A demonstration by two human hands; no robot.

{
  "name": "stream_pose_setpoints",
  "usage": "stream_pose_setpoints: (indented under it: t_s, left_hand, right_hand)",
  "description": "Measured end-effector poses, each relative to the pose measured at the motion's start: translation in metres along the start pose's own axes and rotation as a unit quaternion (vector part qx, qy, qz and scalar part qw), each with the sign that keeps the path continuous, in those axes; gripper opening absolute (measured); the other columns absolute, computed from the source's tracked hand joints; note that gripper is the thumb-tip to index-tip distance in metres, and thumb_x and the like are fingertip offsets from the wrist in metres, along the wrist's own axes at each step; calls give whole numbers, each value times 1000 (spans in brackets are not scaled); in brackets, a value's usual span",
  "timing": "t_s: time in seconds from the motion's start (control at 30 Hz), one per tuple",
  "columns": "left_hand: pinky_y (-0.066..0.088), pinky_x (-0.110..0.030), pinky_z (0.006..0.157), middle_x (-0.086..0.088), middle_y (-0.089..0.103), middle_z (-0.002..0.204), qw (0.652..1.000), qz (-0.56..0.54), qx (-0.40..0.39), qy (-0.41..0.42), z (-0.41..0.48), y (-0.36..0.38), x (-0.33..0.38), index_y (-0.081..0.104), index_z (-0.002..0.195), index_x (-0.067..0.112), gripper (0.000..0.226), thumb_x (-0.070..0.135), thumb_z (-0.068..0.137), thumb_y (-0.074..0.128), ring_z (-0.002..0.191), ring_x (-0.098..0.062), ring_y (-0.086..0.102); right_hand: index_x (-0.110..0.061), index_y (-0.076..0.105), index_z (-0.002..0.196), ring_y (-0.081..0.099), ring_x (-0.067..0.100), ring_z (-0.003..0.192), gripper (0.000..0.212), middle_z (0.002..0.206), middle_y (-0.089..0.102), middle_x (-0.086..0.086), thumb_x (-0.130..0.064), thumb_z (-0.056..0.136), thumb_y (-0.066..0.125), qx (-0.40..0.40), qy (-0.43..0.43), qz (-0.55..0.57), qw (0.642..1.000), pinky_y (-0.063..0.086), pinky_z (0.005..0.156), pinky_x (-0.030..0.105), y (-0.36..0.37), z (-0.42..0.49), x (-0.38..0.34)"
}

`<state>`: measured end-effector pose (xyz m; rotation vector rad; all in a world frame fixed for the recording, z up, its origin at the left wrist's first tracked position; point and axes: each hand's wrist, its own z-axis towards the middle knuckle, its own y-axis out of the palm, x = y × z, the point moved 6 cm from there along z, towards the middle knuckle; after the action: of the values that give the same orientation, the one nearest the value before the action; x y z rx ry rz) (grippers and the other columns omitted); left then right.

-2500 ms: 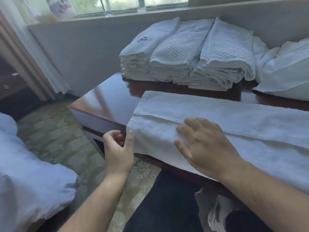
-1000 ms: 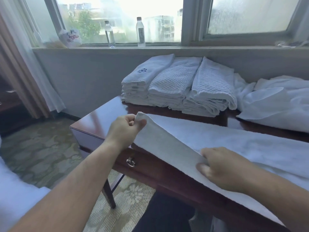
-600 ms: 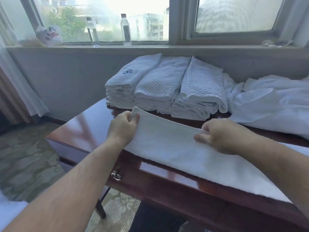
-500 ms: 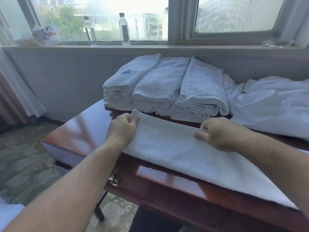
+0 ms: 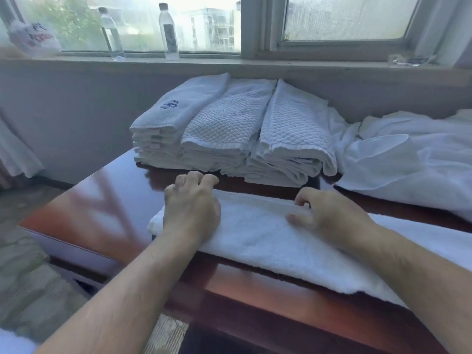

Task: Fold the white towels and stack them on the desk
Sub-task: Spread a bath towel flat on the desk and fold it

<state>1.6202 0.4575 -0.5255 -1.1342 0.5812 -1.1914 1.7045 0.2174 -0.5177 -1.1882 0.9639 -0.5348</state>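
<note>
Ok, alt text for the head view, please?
Both hands, left and right, grip the far edge of a long white towel on a wooden desk. Folded stacks sit behind.

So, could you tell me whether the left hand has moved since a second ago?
Yes: the left hand carried the towel edge toward the stacks.

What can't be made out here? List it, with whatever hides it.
All from the head view:
- Towel being folded: its right end runs behind the right forearm and off the frame edge.
- Left hand: fingertips curl over the towel's far edge, so the hold beneath is hidden.
- Right hand: its underside is hidden.
- Blue mark on the folded stack: too small to read.
- Bag on the sill: print blurred.
</note>
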Motion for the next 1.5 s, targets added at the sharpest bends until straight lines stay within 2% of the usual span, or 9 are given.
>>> stream_pose_setpoints:
  t_s: [0.23, 0.57, 0.77, 0.87, 1.0, 1.13, 1.2, 1.33, 1.5]
  left_hand:
    - [24, -36, 113, 14, 45, 144, 969, -114, -104, 191, -36, 16, 120, 47, 140, 38, 53, 63, 93, 47, 135, -13, 35]
    - [33, -35, 105, 15, 58, 122, 901, -164, -159, 368, -80, 25, 276, 57, 125, 40, 57, 77, 82, 49, 122, -11, 49]
    - [39, -28, 75, 17, 53, 101, 888, -188, -193, 373, -93, 40, 324, 60, 115, 34, 50, 72, 83, 61, 98, -10, 52]
    - [29, -23, 58, 15, 49, 89, 897, -192, -186, 353, -83, 40, 333, 49, 87, 41, 35, 72, 81, 63, 85, -10, 46]
    - [32, -26, 55, 15, 51, 79, 902, -204, -152, 348, -65, 38, 338, 41, 72, 38, 42, 73, 77, 64, 81, -10, 48]
    - [33, -32, 59, 17, 48, 76, 912, -178, -127, 347, -47, 42, 352, 45, 82, 36, 41, 73, 77, 63, 75, -12, 47]
    - [33, -32, 58, 17, 49, 76, 917, -167, -135, 336, -39, 49, 356, 44, 81, 36, 41, 74, 78, 60, 74, -11, 47]
    - [35, -31, 57, 15, 53, 80, 920, -160, -157, 322, -27, 65, 363, 43, 80, 37, 39, 73, 81, 58, 74, -8, 49]
    - [36, -33, 59, 14, 54, 83, 921, -159, -162, 318, -16, 78, 363, 46, 84, 36, 35, 69, 85, 56, 78, -13, 52]
  right_hand:
    - [-24, 62, 120, 66, 23, 93, 39, 102, 71, -3, -41, 86, 73, 161, -3, -75, 984, 42, 73, 33, -25, -104, 51]
    - [-18, 66, 121, 65, 29, 99, 50, 104, 70, 0, -20, 72, 80, 194, 155, -166, 954, 39, 82, 41, -60, -219, 158]
    - [-18, 70, 103, 65, 30, 85, 41, 87, 66, -3, -13, 63, 81, 237, 174, -187, 937, 34, 75, 36, -84, -242, 189]
    - [-17, 68, 92, 64, 30, 76, 29, 79, 64, -4, -18, 67, 84, 269, 174, -207, 925, 32, 69, 35, -99, -253, 201]
    - [-25, 47, 76, 57, 19, 67, 47, 66, 53, -10, -64, 77, 73, 244, 232, -226, 914, 30, 69, 36, -119, -262, 234]
    - [-26, 38, 72, 47, 13, 61, 73, 63, 48, -12, -99, 66, 33, 161, 288, -220, 918, 30, 70, 38, -139, -244, 269]
    - [-23, 43, 73, 50, 12, 62, 72, 66, 54, -8, -91, 76, 20, 151, 278, -133, 939, 30, 69, 38, -146, -230, 285]
    - [-25, 48, 77, 48, 12, 69, 24, 81, 55, -7, -48, 82, 44, 105, 284, -50, 952, 32, 58, 29, -147, -200, 316]
    - [-34, 60, 79, 61, 12, 75, 17, 82, 66, -9, -51, 77, 63, 114, 305, 27, 945, 42, 60, 29, -148, -179, 339]
